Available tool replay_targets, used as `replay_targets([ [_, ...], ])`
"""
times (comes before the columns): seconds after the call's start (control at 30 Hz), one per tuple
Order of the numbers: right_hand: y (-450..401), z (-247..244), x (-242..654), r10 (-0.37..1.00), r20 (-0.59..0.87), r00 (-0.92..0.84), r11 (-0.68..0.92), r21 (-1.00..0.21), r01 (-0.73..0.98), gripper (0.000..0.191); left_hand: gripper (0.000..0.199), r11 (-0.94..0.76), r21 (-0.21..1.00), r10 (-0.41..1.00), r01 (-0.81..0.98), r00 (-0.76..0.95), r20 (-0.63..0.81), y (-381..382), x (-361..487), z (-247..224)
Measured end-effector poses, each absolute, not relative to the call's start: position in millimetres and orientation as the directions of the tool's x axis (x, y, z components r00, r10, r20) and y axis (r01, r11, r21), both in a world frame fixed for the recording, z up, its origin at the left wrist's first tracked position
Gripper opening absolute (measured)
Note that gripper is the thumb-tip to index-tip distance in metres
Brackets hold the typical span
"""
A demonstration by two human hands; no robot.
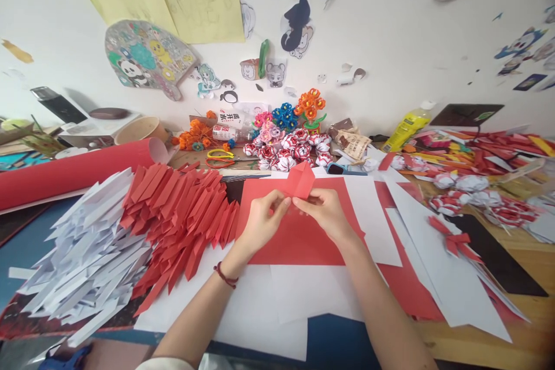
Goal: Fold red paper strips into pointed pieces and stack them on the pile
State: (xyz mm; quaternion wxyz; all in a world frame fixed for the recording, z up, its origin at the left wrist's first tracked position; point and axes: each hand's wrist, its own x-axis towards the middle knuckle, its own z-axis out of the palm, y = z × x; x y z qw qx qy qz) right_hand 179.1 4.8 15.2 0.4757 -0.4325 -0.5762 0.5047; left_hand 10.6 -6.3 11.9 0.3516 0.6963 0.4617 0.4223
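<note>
A small piece of folded red paper [300, 180] is held up between my two hands, above a flat red sheet [299, 243]. My left hand [269, 217] pinches its lower left edge between thumb and fingers. On the other side, my right hand [326, 213] grips the lower right edge, thumb in front and fingers partly hidden behind. To the left lies a heap of folded red paper strips [177, 208], with a heap of folded white paper strips [93, 254] beside it. White sheets [255, 300] lie under the red sheet.
Red-and-white paper flowers [288, 150] are piled at the back, near yellow-handled scissors [220, 155]. A red paper roll [82, 170] lies far left. A yellow bottle [407, 127] stands at the back right. White paper [451, 266] and a black sheet [498, 254] lie on the right.
</note>
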Motion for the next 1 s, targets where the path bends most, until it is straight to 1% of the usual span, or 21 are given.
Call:
replay_targets([
  [0.07,4.9,14.5,179.2,0.981,0.108,-0.159,0.113,-0.993,0.026,0.026,0.027,-0.336,0.868,0.935,0.364,0.236,0.263,-7.4,11.2,13.2],
  [0.2,5.6,11.4,177.7,0.985,0.097,-0.145,0.102,-0.994,0.029,0.028,0.029,-0.364,0.84,0.929,0.402,0.215,0.3,-8.9,10.7,14.7],
  [0.37,5.1,7.7,173.8,0.983,0.1,-0.153,0.1,-0.995,-0.008,0.029,0.028,-0.342,0.86,0.936,0.379,0.212,0.279,-7.0,9.2,11.3],
  [0.47,4.5,8.2,174.0,0.976,0.095,-0.197,0.092,-0.996,-0.022,0.032,0.026,-0.322,0.87,0.945,0.374,0.189,0.268,-4.1,6.8,8.5],
  [0.57,7.2,9.8,180.3,0.966,0.059,-0.253,0.057,-0.998,-0.015,0.037,0.024,-0.339,0.857,0.938,0.389,0.215,0.273,-0.3,-0.1,9.6],
  [0.63,11.7,9.5,188.0,0.979,0.049,-0.196,0.045,-0.999,-0.023,0.04,0.024,-0.365,0.834,0.925,0.414,0.261,0.275,2.3,-6.8,12.0],
  [0.73,20.5,4.9,200.3,0.998,0.057,-0.006,0.057,-0.997,-0.045,0.043,0.024,-0.393,0.802,0.904,0.45,0.345,0.25,6.2,-16.0,13.4],
  [0.8,25.2,0.1,205.6,0.997,0.055,0.06,0.057,-0.998,-0.03,0.042,0.023,-0.388,0.797,0.898,0.463,0.382,0.216,8.9,-19.2,10.6],
  [0.87,27.5,-4.4,207.3,0.996,0.049,0.07,0.05,-0.999,-0.021,0.04,0.021,-0.371,0.799,0.906,0.473,0.374,0.199,11.9,-19.9,4.9],
  [1.0,26.2,-8.9,205.7,0.999,0.029,0.023,0.028,-0.999,0.019,0.038,0.015,-0.347,0.792,0.932,0.503,0.283,0.228,19.4,-18.5,-9.5],
])
